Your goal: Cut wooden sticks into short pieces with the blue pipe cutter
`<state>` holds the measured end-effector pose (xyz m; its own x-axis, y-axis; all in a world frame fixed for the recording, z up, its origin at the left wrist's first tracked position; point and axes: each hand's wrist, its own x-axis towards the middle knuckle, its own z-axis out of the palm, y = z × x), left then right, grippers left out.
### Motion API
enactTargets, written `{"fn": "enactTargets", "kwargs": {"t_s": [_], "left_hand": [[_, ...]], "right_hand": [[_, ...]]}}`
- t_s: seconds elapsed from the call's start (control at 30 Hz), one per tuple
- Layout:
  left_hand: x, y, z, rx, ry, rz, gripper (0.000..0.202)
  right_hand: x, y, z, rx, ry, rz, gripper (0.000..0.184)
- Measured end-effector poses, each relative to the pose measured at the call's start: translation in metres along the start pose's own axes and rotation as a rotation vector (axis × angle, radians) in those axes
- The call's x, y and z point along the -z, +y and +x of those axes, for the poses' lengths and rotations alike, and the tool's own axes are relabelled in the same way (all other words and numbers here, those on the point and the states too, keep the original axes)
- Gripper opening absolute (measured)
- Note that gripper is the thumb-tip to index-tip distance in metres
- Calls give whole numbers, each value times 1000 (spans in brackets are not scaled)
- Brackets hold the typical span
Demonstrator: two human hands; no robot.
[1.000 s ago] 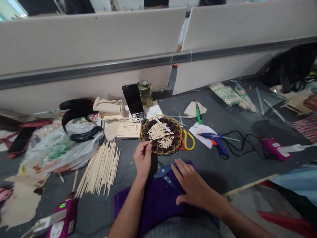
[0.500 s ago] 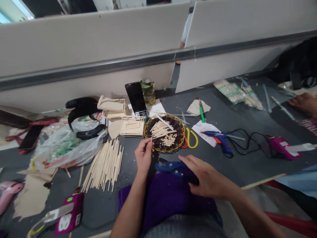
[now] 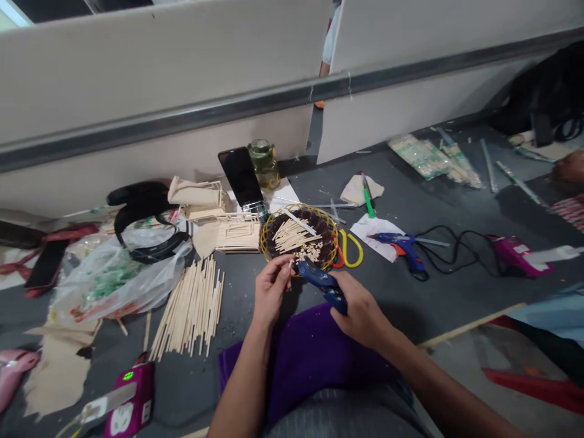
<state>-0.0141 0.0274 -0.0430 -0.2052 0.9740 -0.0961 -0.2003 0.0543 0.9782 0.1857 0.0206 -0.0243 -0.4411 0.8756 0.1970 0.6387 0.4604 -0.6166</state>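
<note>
My left hand (image 3: 272,288) pinches a short light wooden stick (image 3: 291,263) at the near rim of the woven basket (image 3: 329,220). In my right hand (image 3: 362,307) is a blue hand cutter (image 3: 319,280), its head close to the stick; whether it touches is too small to tell. Cut sticks (image 3: 292,236) and a heap of tiny wooden pieces (image 3: 309,252) lie in the basket. Below my hands, purple cloth (image 3: 310,359) covers my lap. Left of my left hand, long wooden sticks (image 3: 189,307) are spread on the grey table.
Behind the basket stand a phone (image 3: 241,176), a glass jar (image 3: 263,164) and small stick-built models (image 3: 239,233). Yellow-handled scissors (image 3: 352,249) and a blue glue gun (image 3: 401,243) lie rightward. A plastic bag (image 3: 123,274) sits left; another person's hand (image 3: 570,167) is far right.
My right hand has picked up the blue cutter from the purple cloth and brought it up beside my left hand. The left hand has shifted slightly right with its stick. The view moved a little.
</note>
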Motion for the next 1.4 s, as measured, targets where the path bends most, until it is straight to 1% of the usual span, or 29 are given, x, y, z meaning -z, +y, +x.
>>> {"fn": "enactTargets", "kwargs": {"t_s": [0.07,0.17,0.4,0.5,0.63,0.7,0.8,0.87,0.97,1.03,1.1,1.17,1.23,1.33,1.4], "left_hand": [[-1,1,-1,32,-39,-25,32],[-4,2,-2,28,-82,-31,29],[-6,1,-4,-13,-155,49,26],[-7,1,-5,-53,-159,98,25],[-7,5,-4,-112,-147,171,28],[-7,6,-4,-161,-137,216,28],[-7,7,-3,-223,-109,236,23],[-8,5,-4,-200,-102,179,20],[-10,2,-5,-77,-92,34,23],[-11,0,-5,3,-53,-48,27],[-11,0,-4,55,5,-107,30],[-9,1,-2,82,53,-142,31],[-7,3,1,88,76,-161,31],[-4,5,3,94,85,-185,29],[-3,6,4,106,78,-195,28]], "right_hand": [[0,-1,1,-3,29,-67,47],[0,-2,3,-18,31,-144,46],[-1,-8,7,-71,-27,-154,48],[-1,-9,8,-76,-35,-165,48],[0,-8,6,-80,-25,-171,50],[1,-8,4,-65,-9,-145,50],[0,-8,0,-14,41,-90,49],[1,-7,-2,-11,61,-59,49],[3,-4,-3,-55,44,-26,49],[6,0,-6,-59,-21,-42,50],[8,4,-12,-37,-123,-92,51],[7,8,-21,4,-204,-134,53],[4,11,-30,56,-238,-160,56],[-1,13,-37,107,-248,-205,60],[-2,12,-36,113,-224,-213,60]]}}
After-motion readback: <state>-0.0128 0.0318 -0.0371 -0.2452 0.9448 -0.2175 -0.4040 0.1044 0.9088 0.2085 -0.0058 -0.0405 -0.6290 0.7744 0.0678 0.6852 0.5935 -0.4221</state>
